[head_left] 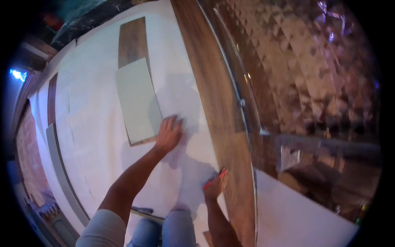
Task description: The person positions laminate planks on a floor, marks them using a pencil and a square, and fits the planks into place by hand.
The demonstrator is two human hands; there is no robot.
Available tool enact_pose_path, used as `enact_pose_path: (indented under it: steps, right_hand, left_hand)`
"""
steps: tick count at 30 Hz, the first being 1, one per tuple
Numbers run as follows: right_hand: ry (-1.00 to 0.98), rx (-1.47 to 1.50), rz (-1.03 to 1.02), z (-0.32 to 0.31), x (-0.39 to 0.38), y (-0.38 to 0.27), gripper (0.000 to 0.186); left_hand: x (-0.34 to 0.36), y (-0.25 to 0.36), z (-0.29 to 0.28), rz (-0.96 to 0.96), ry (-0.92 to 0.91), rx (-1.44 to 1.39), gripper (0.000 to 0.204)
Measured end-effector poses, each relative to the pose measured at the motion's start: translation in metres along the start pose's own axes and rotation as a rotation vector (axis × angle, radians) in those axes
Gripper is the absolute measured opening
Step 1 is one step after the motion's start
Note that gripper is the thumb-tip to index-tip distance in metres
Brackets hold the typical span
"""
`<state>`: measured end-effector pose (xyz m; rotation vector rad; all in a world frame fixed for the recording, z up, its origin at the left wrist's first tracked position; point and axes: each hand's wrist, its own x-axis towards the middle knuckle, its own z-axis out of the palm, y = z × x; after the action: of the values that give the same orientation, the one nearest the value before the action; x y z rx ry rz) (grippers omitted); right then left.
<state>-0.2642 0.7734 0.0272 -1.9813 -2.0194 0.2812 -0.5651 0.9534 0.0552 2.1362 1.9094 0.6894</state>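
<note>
My left hand (169,133) has its fingers stretched out at the right edge of a pale grey-green board (138,101), perhaps just touching it. That board lies over a brown wood-look plank (133,39), which sticks out beyond its far end. My right hand (215,188) is closed on a thin red pencil or marker (208,183); which of the two I cannot tell. This hand rests against the inner edge of a long row of wood-look flooring (205,78) on the right. My knees are on the white sheet between the two hands.
White underlay (90,103) covers the floor. At the left lie a narrow brown strip (52,99) and a long grey strip (61,168). A dark tool (143,211) is beside my knee. Beyond the flooring row stands a faceted, brownish surface (296,61).
</note>
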Motion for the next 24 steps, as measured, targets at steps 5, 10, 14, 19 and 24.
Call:
enact_pose_path:
  steps: [5,10,14,19,24]
  right_hand:
    - [-0.052,0.111,0.049,0.005,0.001,-0.001,0.034]
    - [-0.118,0.025,0.087,0.017,-0.005,0.015,0.035]
    - [-0.24,0.108,0.209,0.002,-0.002,0.001,0.037]
    - [-0.167,0.158,-0.005,0.006,0.095,-0.027,0.034]
    - [-0.103,0.051,0.003,0.038,0.253,-0.075,0.03]
  left_hand:
    - [0.147,-0.065,0.03,-0.064,0.079,0.075,0.052]
    - [0.17,-0.067,0.04,-0.085,-0.055,0.179,0.055]
    - [0.167,-0.073,0.037,-0.088,-0.142,0.229,0.057]
    - [0.178,-0.07,0.027,-0.093,-0.148,0.157,0.059]
    - [0.19,-0.068,0.028,-0.054,-0.099,0.118,0.056]
